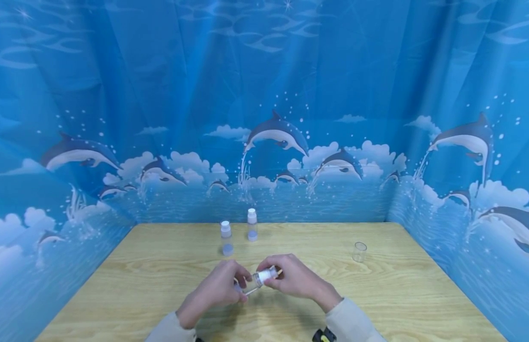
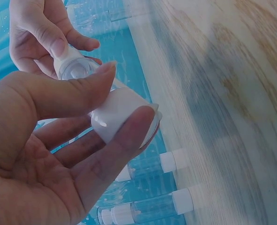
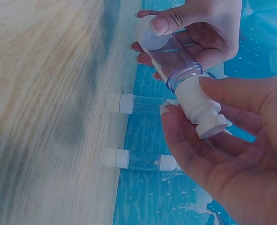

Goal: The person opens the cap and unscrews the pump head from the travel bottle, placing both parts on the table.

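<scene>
Between my hands, a clear pump bottle lies tilted over the table. My left hand grips its white bottom end between thumb and fingers. With thumb and fingers, my right hand pinches the white pump head at the other end. The pump head sits at the threaded neck; whether it is screwed tight I cannot tell. Two similar bottles with white tops, a nearer one and a farther one, stand upright beyond my hands.
On the right part of the wooden table stands a small clear cap, apart from the bottles. A blue curtain printed with dolphins closes off the back and both sides.
</scene>
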A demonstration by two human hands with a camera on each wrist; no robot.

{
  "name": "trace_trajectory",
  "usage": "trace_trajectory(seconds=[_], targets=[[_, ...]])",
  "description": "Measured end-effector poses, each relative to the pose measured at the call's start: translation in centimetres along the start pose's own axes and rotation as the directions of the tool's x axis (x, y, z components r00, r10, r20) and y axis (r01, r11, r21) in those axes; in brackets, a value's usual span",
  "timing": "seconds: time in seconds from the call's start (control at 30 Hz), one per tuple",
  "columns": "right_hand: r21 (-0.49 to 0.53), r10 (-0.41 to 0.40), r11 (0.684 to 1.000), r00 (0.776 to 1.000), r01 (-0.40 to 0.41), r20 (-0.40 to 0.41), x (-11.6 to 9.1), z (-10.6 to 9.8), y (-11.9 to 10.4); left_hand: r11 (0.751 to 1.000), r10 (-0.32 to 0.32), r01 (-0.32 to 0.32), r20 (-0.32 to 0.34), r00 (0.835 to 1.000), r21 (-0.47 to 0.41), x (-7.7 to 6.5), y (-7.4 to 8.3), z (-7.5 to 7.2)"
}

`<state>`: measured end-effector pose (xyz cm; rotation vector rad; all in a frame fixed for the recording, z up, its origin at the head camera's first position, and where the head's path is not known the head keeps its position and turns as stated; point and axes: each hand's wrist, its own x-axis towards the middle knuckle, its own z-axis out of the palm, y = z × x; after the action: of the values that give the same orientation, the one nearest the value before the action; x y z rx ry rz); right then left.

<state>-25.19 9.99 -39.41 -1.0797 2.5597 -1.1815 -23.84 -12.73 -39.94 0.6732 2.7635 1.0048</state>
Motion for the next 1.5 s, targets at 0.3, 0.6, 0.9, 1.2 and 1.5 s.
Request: trace_trajectory(seconds=[0.3, 0.6, 0.9, 1.2, 1.5], targets=[[-0.003, 0.021, 1.000, 1.000, -0.021, 0.001, 0.01, 0.00, 0.08, 1.000, 0.001, -0.001, -0.006, 1.000, 0.002, 0.00, 0.03, 0.07], [-0.031, 0.010, 0.999, 1.000, -0.010, -0.020, -0.04, -0.39, -0.01, 0.999, 0.035, -0.035, -0.024, 0.999, 0.011, -0.07, -0.13, 0.11], [-0.024, 0.042, 0.999, 0.997, -0.044, -0.060, -0.04, -0.26, -0.03, 0.999, 0.032, -0.032, -0.028, 0.999, 0.011, -0.10, -0.17, 0.23], [0.002, 0.033, 0.999, 0.999, -0.033, -0.033, 0.00, -0.03, -0.01, 1.000, 0.018, -0.018, -0.018, 1.000, 0.013, -0.03, -0.04, 0.16], [-0.026, -0.004, 1.000, 0.999, 0.003, -0.043, 0.09, 0.01, 0.07, 1.000, 0.027, -0.027, -0.022, 0.999, 0.016, -0.08, -0.13, 0.20]])
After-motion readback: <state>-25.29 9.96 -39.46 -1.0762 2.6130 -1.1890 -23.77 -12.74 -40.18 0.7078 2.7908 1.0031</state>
